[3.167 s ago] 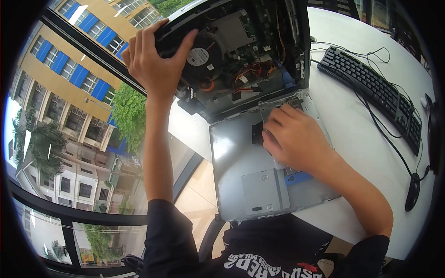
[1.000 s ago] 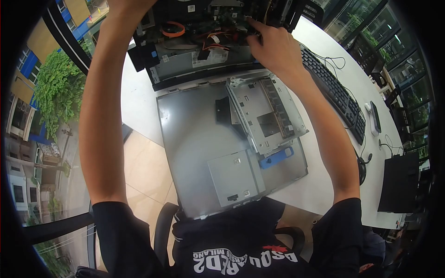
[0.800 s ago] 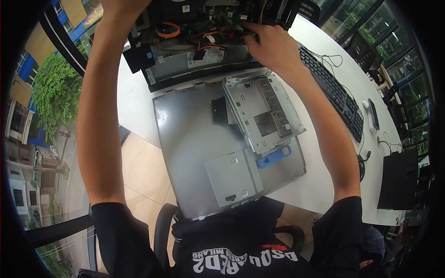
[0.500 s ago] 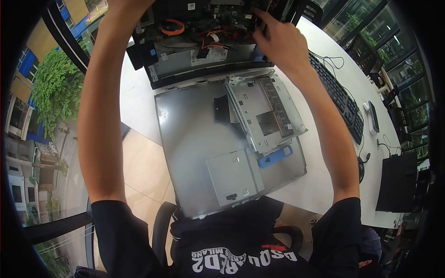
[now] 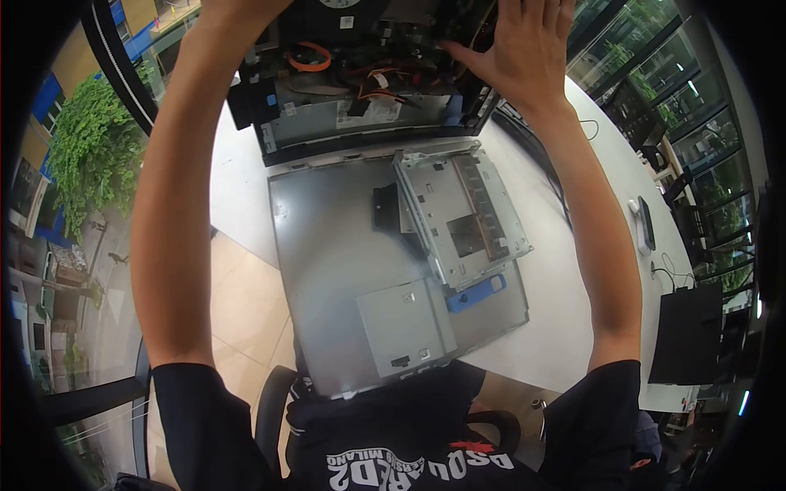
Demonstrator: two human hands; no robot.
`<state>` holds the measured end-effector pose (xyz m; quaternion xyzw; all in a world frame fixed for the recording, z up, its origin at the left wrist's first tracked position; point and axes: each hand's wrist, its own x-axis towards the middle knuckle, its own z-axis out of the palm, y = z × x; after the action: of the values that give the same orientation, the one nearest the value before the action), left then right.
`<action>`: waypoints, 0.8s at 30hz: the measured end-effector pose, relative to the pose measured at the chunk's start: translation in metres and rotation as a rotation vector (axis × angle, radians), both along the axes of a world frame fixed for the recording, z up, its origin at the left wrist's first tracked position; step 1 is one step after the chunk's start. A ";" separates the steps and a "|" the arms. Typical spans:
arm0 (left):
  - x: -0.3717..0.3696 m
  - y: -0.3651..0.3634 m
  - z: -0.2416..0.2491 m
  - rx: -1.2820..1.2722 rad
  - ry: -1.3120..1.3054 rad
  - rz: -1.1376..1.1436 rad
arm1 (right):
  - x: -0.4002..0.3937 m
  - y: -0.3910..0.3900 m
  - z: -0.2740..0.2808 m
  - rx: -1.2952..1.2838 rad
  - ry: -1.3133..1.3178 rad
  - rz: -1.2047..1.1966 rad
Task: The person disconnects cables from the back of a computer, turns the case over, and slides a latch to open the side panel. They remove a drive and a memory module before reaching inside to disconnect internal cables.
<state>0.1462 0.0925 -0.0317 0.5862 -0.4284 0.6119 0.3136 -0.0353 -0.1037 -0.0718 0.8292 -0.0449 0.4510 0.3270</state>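
Note:
An open black computer case [image 5: 360, 114] stands tilted at the far side of the white table [image 5: 565, 327], showing orange cables and a fan. My right hand [image 5: 524, 41] lies flat against its right end with the fingers spread, holding nothing. My left hand [image 5: 237, 8] reaches the case's top left corner, with its fingers cut off by the frame's edge. In front of the case lies a grey metal side panel [image 5: 327, 245]. On it rests a bare metal drive cage [image 5: 458, 209] with a blue plastic tab [image 5: 476, 292].
A black keyboard [image 5: 524, 135] shows partly behind my right forearm. A mouse [image 5: 644, 222] and a black box [image 5: 688, 335] sit further right. The table's edge runs along the left beside a floor-to-ceiling window. A chair is under me.
My right hand has left the drive cage, gone to the cables inside the case, then come out and spread flat on the case's right end. The case has shifted slightly.

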 end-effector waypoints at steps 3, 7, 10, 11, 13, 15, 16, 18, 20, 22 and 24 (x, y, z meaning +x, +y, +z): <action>0.006 -0.005 -0.001 0.015 0.005 -0.018 | -0.002 -0.013 0.003 -0.024 0.128 -0.184; 0.015 -0.010 -0.002 -0.003 0.038 0.031 | 0.004 -0.010 0.002 0.005 0.132 -0.134; 0.006 -0.007 -0.003 0.013 0.036 -0.032 | 0.011 -0.010 -0.003 0.009 0.096 -0.134; 0.007 -0.009 -0.001 0.015 0.043 -0.033 | 0.012 -0.009 -0.002 0.024 0.096 -0.139; 0.012 -0.010 -0.002 0.022 0.066 -0.030 | 0.011 -0.005 -0.003 0.055 0.105 -0.142; 0.014 -0.009 -0.002 0.005 0.001 -0.020 | 0.008 -0.005 -0.006 0.071 0.126 -0.056; 0.014 -0.009 -0.001 -0.002 -0.032 -0.018 | 0.007 -0.006 -0.009 0.080 0.135 -0.017; 0.006 -0.009 -0.003 -0.014 0.004 -0.009 | 0.006 -0.008 -0.014 0.075 0.178 -0.018; 0.005 -0.008 -0.003 -0.017 0.014 -0.021 | 0.007 -0.010 -0.017 0.075 0.214 -0.003; 0.011 -0.007 -0.002 -0.006 -0.005 -0.063 | 0.010 -0.010 -0.018 0.086 0.239 0.021; 0.013 -0.006 -0.002 -0.002 -0.027 -0.035 | 0.014 -0.007 -0.010 0.177 0.225 -0.019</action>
<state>0.1588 0.0863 -0.0339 0.5701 -0.4421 0.6147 0.3189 -0.0213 -0.1105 -0.0823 0.8997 -0.0555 0.3464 0.2598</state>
